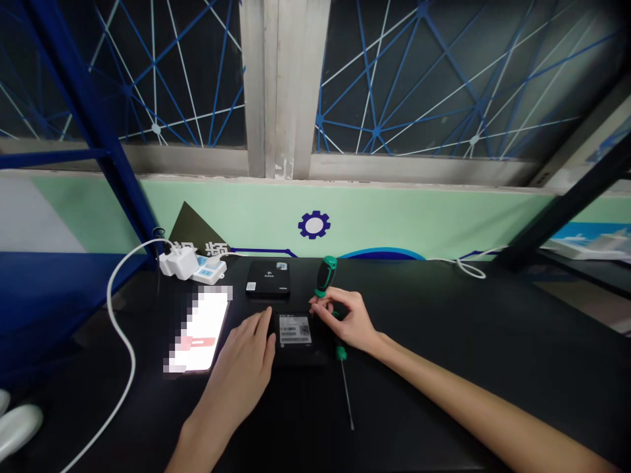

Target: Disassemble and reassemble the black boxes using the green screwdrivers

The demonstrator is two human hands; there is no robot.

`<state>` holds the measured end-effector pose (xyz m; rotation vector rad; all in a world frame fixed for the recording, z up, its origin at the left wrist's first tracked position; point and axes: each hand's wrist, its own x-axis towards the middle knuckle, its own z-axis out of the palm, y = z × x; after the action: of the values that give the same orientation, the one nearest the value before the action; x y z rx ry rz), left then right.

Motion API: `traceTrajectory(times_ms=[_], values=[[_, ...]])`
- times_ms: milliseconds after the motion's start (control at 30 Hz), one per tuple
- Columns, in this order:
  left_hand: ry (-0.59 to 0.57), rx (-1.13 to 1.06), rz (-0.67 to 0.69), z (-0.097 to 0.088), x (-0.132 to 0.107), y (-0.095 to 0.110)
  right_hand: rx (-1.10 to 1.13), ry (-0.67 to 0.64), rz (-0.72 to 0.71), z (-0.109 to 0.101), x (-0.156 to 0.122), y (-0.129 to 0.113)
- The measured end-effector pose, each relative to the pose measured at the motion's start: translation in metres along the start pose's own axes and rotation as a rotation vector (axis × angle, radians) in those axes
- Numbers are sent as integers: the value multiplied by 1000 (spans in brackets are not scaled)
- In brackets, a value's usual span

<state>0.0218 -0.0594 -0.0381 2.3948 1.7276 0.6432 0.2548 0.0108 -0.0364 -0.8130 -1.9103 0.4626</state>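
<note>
A small black box (pixel 298 336) with a white label on top lies on the dark table (pixel 444 368). My left hand (pixel 244 361) lies flat with fingers stretched, its fingertips against the box's left edge. My right hand (pixel 348 320) is at the box's far right corner, fingers pinched round the lower part of a green-and-black screwdriver (pixel 325 276) that stands nearly upright. A second, thin screwdriver (pixel 345 387) with a small green handle lies on the table just below my right wrist.
Another black box (pixel 268 278) sits behind the first. A phone (pixel 200 332) with a lit screen lies to the left. A white power strip with a plug (pixel 193 265) and its white cable (pixel 121 341) are at the back left. A blue rack post (pixel 98 125) rises on the left.
</note>
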Motion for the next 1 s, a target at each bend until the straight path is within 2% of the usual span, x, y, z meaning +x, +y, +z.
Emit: traceTrajectory(times_ms=[267, 700, 1000], values=[[11, 3, 5, 0, 0, -1, 37, -55, -8, -3, -1, -1], [30, 18, 18, 1, 1, 0, -19, -20, -29, -1, -1, -2], [0, 11, 1, -1, 1, 1, -34, 2, -28, 0, -1, 0]])
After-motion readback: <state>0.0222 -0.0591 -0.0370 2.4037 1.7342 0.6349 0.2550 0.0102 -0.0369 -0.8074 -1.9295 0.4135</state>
